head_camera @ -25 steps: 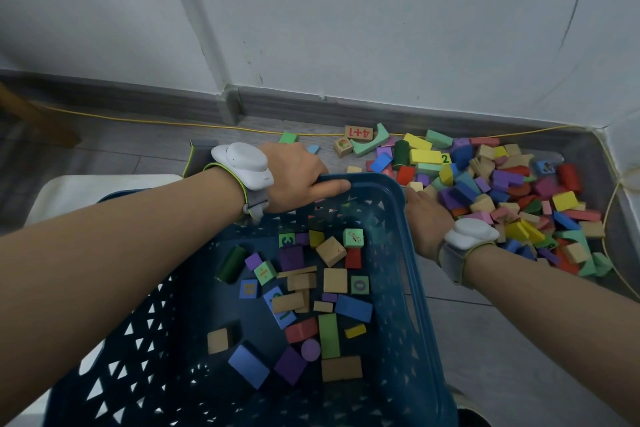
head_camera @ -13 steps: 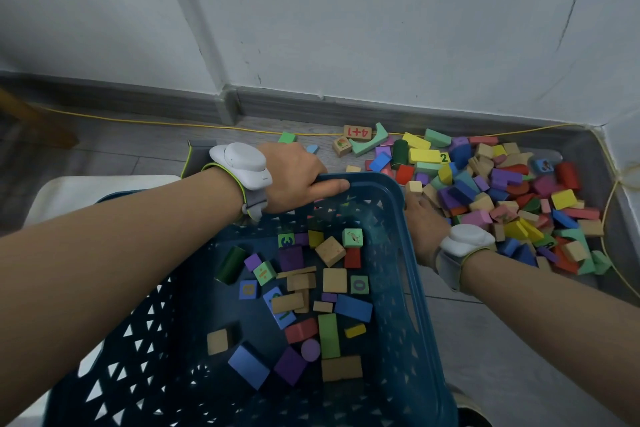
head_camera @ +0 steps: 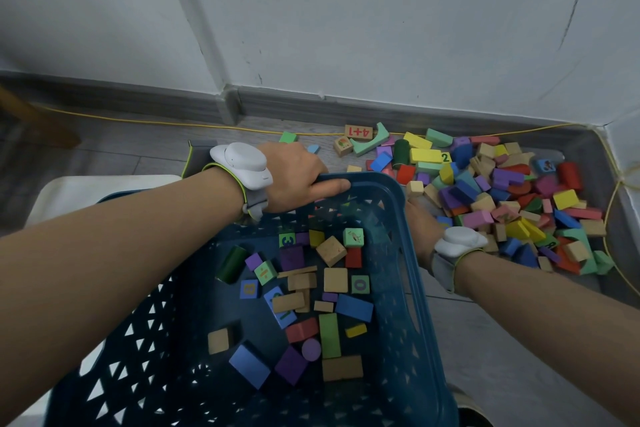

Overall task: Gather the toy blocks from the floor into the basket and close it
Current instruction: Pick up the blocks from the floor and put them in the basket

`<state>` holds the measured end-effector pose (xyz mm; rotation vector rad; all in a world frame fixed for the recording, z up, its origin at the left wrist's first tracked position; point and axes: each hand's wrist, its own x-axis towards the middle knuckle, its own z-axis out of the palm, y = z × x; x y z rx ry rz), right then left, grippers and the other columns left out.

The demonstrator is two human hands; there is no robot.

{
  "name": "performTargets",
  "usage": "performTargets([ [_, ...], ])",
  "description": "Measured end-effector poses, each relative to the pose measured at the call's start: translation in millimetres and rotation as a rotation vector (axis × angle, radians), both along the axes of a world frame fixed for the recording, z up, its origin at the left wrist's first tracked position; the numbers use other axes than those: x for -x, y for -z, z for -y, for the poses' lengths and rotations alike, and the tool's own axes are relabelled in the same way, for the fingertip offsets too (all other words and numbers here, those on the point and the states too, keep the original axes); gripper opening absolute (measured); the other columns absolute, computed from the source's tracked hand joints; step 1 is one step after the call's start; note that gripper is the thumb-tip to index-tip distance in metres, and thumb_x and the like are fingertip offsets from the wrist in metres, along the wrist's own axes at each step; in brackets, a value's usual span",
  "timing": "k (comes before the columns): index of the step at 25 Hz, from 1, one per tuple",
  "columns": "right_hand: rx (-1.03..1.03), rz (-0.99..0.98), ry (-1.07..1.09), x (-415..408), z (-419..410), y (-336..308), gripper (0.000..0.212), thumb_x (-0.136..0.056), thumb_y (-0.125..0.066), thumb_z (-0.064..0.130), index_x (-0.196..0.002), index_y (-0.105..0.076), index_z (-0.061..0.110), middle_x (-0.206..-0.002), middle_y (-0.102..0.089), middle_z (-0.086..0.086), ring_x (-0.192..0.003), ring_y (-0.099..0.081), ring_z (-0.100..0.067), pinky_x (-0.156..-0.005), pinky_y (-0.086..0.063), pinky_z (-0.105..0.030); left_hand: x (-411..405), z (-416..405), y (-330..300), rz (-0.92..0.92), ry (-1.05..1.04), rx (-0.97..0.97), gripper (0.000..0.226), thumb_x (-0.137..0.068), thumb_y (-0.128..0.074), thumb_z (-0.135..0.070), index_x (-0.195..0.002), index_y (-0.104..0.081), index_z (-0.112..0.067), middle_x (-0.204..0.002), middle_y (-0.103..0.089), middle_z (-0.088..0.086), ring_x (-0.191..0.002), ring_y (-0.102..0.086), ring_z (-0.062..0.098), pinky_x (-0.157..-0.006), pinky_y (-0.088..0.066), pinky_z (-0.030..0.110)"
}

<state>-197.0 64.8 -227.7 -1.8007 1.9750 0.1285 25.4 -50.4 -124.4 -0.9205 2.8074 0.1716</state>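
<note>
Yellow cable (head_camera: pixel 242 126) is running along the skirting at the far side w/ another strand (head_camera: pixel 611 204) hanging down the right corner. A white slab (head_camera: pixel 86 191) is lying under the basket's left side, and a dark flat thing w/ a green edge (head_camera: pixel 199 156) is sitting just beyond the left wrist. A brown wooden piece (head_camera: pixel 31 121) is showing at far left. Both wrists are wearing white bands (head_camera: pixel 242 166).

Floor (head_camera: pixel 502 340) is grey tile, meeting a pale wall (head_camera: pixel 381 28) & grey skirting; a corner is closing in at far right.

Basket (head_camera: pixel 412 288) is sitting near centre, blue plastic w/ triangle cut-outs, open on top, w/ approx two dozen blocks (head_camera: pixel 332 302) scattered on its bottom. The main pile (head_camera: pixel 502 198) is lying on the floor just right of & beyond the basket's far right corner, reaching to the right wall.

Left hand (head_camera: pixel 298 180) is gripping the basket's far rim, fingers curling over the edge, one finger lying along it. Right hand (head_camera: pixel 420 218) is reaching down outside the right wall next to the pile's near-left edge; its fingers are hidden behind the rim, so can't tell if they're holding anything.
</note>
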Motion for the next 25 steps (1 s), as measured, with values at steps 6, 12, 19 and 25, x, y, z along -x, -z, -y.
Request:
performTargets([
  [6, 0.316, -0.201, -0.008, 31.8, 29.0, 7.1, 0.042, -0.082, -0.062, 0.0, -0.117, -0.048, 0.019, -0.112, -0.046, -0.012, -0.102, -0.047, -0.033, -0.074, -0.051, -0.044, -0.1, 0.2, -0.3, 0.016, -0.003, 0.007, 0.07, -0.088, -0.021, -0.072, -0.073, -0.065, -0.019, -0.061, -0.059, 0.001, -0.059, -0.057, 0.019, -0.056, -0.047, 0.034],
  [12, 0.141, -0.287, -0.044, 50.2, 33.1, 45.8, 0.038, -0.084, -0.056, 0.01, -0.118, -0.049, 0.024, -0.116, -0.048, -0.011, -0.102, -0.049, -0.039, -0.085, -0.047, -0.044, 0.6, 0.6, -0.3, 0.029, -0.009, 0.018, 0.07, -0.089, -0.022, -0.072, -0.073, -0.063, -0.017, -0.061, -0.058, 0.001, -0.059, -0.056, 0.019, -0.053, -0.044, 0.031],
  [19, 0.206, -0.247, -0.102, 54.7, 31.6, 54.2, 0.026, -0.083, -0.055, 0.005, -0.104, -0.062, 0.02, -0.097, -0.049, -0.008, -0.092, -0.053, -0.035, -0.077, -0.044, -0.039, 0.9, 0.4, 1.0, 0.038, -0.019, 0.031, 0.072, -0.089, -0.021, -0.072, -0.072, -0.063, -0.016, -0.059, -0.055, 0.0, -0.057, -0.055, 0.018, -0.052, -0.042, 0.029],
  [25, 0.432, 0.489, 0.471, 18.5, 45.9, -48.7, 0.019, -0.086, -0.062, 0.012, -0.097, -0.069, 0.025, -0.101, -0.068, -0.004, -0.092, -0.064, -0.023, -0.086, -0.054, -0.041, 0.3, 1.1, 2.6, 0.017, -0.003, 0.032, 0.072, -0.089, -0.021, -0.072, -0.072, -0.064, -0.016, -0.059, -0.056, 0.001, -0.058, -0.056, 0.019, -0.053, -0.045, 0.031],
])
